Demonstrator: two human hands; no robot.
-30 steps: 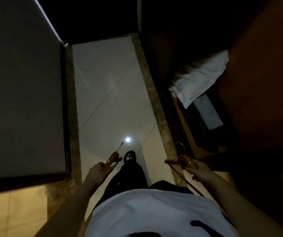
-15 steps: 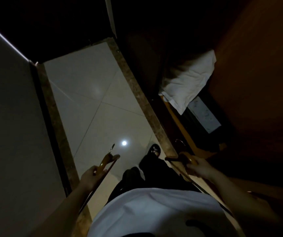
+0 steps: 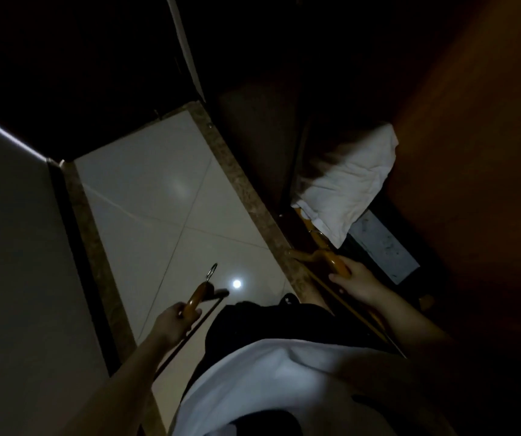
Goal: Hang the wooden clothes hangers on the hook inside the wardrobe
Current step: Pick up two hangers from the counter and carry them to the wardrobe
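Beside wardrobe [image 3: 473,152] | right hand [image 3: 360,286] nearer towel [image 3: 347,184] | left hand [image 3: 172,319] grips hanger [image 3: 197,298]

**No legible writing in view**

Nothing here can be read as a word, a number or a brand. A pale flat sheet [image 3: 382,247] inside the wardrobe [image 3: 473,136], just beside the folded white cloth [image 3: 347,190], carries faint dark specks. They are too dim and blurred to make out as print. The toe of the dark shoe [image 3: 288,299] shows a small white mark whose form is unclear. A dark shape sits low on the white shirt [image 3: 268,372], cut off by the bottom edge and not legible.
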